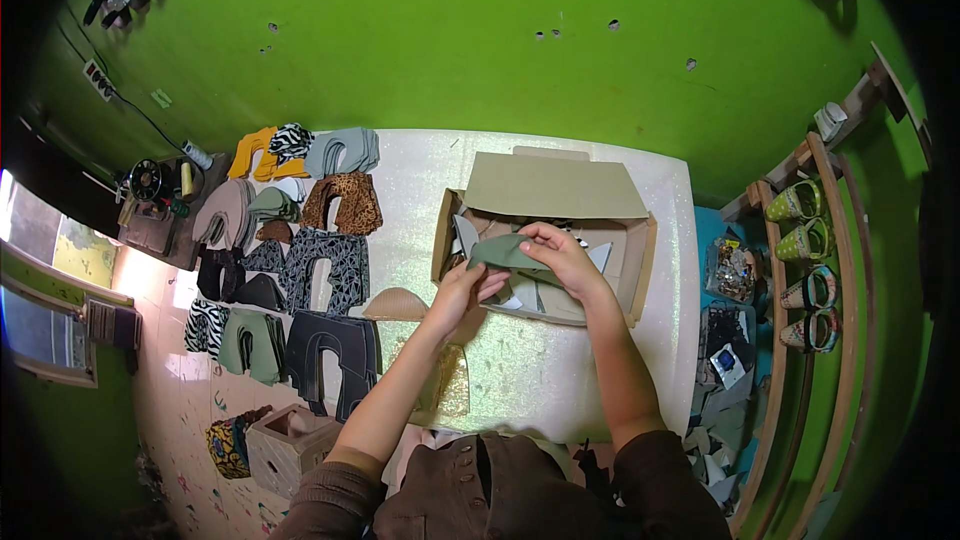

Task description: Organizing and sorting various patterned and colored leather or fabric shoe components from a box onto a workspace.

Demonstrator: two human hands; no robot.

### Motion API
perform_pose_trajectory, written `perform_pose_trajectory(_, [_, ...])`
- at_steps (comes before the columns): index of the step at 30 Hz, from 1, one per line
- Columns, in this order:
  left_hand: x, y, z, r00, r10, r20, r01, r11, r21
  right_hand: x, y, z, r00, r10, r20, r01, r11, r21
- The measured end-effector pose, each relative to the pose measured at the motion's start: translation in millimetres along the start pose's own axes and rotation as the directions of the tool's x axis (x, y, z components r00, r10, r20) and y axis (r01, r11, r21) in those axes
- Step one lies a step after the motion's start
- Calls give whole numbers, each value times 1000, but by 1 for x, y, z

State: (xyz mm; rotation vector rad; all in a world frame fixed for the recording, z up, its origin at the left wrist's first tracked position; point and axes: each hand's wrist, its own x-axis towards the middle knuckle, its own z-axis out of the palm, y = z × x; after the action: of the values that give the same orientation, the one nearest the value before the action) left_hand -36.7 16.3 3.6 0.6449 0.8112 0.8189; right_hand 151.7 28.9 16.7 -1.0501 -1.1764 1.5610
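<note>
My left hand (462, 292) and right hand (562, 256) hold a green piece (497, 252) over the open cardboard box (560, 186), toward the far right corner of the table (570, 380); cut pieces (347, 202) line its left edge.

Blocked just beyond grip on green piece (500, 251) by raised box flap (555, 185); walled off to right by cardboard side (640, 268). Crowded well left by stacked pieces (335, 245). Passable bodyward, over bare tabletop (545, 370).

I see both bare forearms (618, 368) angled inward, my left hand (462, 292) lower, my right hand (563, 262) higher, both pinching.
</note>
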Motion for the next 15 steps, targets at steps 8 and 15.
perform_pose_trajectory(8, [0, 2, -2, 994, 41, 100, -41, 999, 2, 10, -2, 10, 1000, -29, -1, 26, 921, -388])
perform_pose_trajectory(15, [11, 14, -10, 971, 143, -192, -127, 988, 93, 30, -11, 15, 993, -113, 18, 110, 892, -439])
